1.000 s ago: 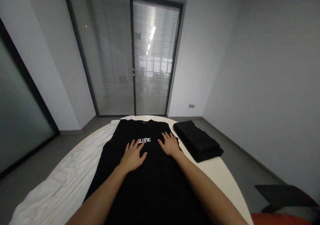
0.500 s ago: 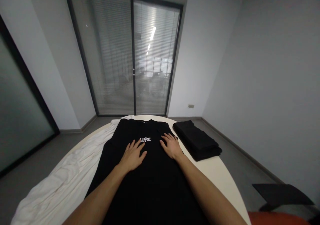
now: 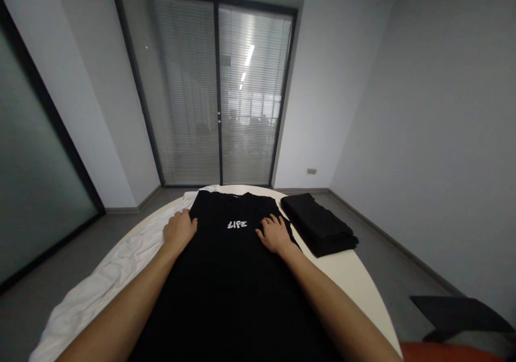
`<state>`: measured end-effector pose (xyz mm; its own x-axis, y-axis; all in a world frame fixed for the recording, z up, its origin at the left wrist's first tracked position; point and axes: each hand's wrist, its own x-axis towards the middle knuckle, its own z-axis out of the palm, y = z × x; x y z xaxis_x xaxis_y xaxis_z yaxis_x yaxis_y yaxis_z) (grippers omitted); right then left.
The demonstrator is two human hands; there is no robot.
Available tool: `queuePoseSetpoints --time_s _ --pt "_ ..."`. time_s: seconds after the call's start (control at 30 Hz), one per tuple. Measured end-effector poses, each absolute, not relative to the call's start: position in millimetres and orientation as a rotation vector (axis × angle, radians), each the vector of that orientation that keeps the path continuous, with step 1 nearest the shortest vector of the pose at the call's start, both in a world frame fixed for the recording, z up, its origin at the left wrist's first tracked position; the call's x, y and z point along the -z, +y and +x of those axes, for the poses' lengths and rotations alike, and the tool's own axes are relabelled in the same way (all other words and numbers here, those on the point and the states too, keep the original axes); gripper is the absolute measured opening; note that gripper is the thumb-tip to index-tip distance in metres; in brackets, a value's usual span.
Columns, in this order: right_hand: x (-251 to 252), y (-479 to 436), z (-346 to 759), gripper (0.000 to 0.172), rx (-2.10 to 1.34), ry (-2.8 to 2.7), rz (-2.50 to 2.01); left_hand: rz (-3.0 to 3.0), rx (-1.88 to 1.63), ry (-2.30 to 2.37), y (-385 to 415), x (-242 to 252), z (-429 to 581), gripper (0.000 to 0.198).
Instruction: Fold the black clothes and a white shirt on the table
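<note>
Right hand lies spread on black shirt, left hand at edge, grip unclear.

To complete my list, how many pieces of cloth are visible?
3: black shirt in the middle, white cloth at left, folded black cloth at right; its folds may hide more.

A dim grey room, glass and blinds at the far end.
From where I stand, pale walls meet a grey skirting board and grey floor. Dark-framed glazing with blinds fills upper centre, bright light strips showing in its right panel; a frosted pane stands far left. A wall plate sits low, right of centre. The cream table has a curved edge; lower right, a black panel rises by something red-orange.
</note>
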<state>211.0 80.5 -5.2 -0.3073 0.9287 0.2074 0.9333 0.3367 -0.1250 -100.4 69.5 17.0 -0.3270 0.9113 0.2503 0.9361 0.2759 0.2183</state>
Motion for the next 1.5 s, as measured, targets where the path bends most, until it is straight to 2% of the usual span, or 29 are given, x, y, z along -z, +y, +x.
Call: queuePoseSetpoints --time_s 0.1,0.27,0.4,0.57,0.77,0.97,1.03,1.2,1.4,1.5 --pt "-3 79 182 0.041 -0.045 -2.359 -1.527 -1.756 0.543 -2.547 73 -18 -112 0.044" --pt "-11 86 130 0.039 -0.375 -2.320 -1.329 -1.738 0.647 -2.636 69 -13 -116 0.044" --pt "-13 101 93 0.040 -0.584 -2.239 -1.178 -1.808 0.725 -2.584 60 -8 -114 0.033" --pt "-15 121 50 0.044 -0.667 -2.181 -1.115 -1.911 0.830 -2.451 54 -6 -107 0.026" --pt "-24 140 15 0.046 -0.615 -2.107 -1.213 -2.086 0.755 -2.244 42 -1 -89 0.024" --pt "-26 144 -2 0.057 -0.385 -2.119 -1.523 -2.242 0.670 -2.112 34 3 -80 0.026" --pt "-23 145 -5 0.051 -0.361 -2.080 -1.573 -2.266 0.645 -2.103 34 5 -81 0.025" --pt "-13 158 -4 0.023 -0.468 -1.913 -1.596 -2.256 0.677 -2.129 34 7 -83 0.021" --pt "-5 188 -2 0.025 -0.763 -1.713 -1.409 -2.024 0.803 -2.263 30 -3 -83 0.024" --pt "5 198 -5 0.029 -0.924 -1.618 -1.303 -1.984 0.725 -2.353 26 -12 -84 0.022"
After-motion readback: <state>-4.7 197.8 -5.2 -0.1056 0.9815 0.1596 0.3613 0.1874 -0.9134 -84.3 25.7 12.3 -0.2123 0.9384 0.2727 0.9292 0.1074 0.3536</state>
